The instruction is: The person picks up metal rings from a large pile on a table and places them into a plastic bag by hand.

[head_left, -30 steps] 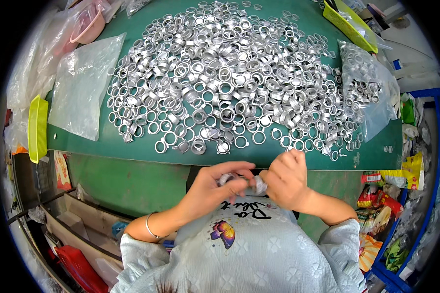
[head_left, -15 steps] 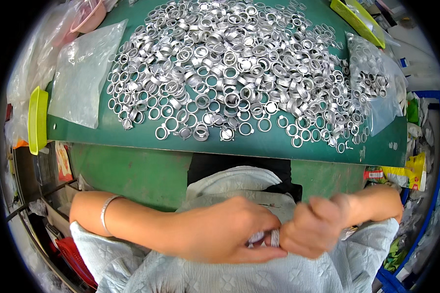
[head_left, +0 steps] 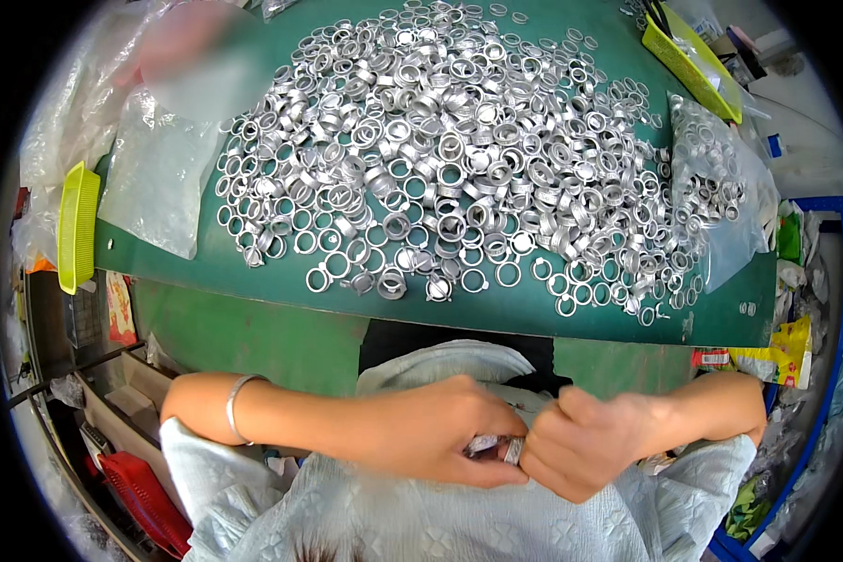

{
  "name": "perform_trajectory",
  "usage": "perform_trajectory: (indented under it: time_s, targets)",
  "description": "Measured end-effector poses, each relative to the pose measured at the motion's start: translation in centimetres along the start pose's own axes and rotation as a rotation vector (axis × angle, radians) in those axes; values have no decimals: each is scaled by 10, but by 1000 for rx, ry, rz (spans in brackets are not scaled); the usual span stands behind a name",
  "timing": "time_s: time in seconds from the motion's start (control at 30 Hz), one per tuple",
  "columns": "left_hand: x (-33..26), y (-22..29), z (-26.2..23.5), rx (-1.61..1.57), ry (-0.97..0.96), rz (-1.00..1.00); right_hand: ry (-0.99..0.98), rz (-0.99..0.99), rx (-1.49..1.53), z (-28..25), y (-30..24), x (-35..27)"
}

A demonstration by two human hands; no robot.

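Close to my body, short of the table, my two hands meet. My left hand [head_left: 450, 431] is closed round several silvery metal rings [head_left: 483, 444], which show between thumb and fingers. My right hand [head_left: 581, 445] is clenched against it, with a metal ring [head_left: 512, 451] at its fingertips where the hands touch; the far side of that ring is hidden. Beyond them a large heap of metal rings [head_left: 450, 150] spreads over the green table [head_left: 253, 290], some with small tabs or round discs attached.
A clear plastic bag [head_left: 159, 178] lies left of the heap. Another plastic bag [head_left: 698, 159] with rings in it sits at the right. Yellow-green baskets stand at the left edge [head_left: 78, 229] and far right [head_left: 693, 66]. A red basket [head_left: 145, 501] is low at the left.
The view has shifted, so the table sits slightly lower in it. My hands stay together, moved slightly left and up, the rings still in the left. A blurred patch now covers the far left.
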State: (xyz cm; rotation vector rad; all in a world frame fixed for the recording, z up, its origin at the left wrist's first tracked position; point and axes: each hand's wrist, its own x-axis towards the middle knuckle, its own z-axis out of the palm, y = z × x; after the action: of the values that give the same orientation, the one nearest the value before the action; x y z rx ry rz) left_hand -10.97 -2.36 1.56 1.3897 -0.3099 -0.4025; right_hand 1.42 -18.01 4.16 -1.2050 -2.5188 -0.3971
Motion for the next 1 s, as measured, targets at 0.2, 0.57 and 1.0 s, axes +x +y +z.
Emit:
perform_trajectory:
  time_s: [0.2,0.57,1.0]
  targets:
    - [6,8,-12,42,17,28,-81,178,140,-11,14,8]
    - [1,-7,-24,62,-62,-8,-32,107,215,8,18,-3]
    - [1,-43,-112,633,1037,12,84,886,381,72,164,-13]
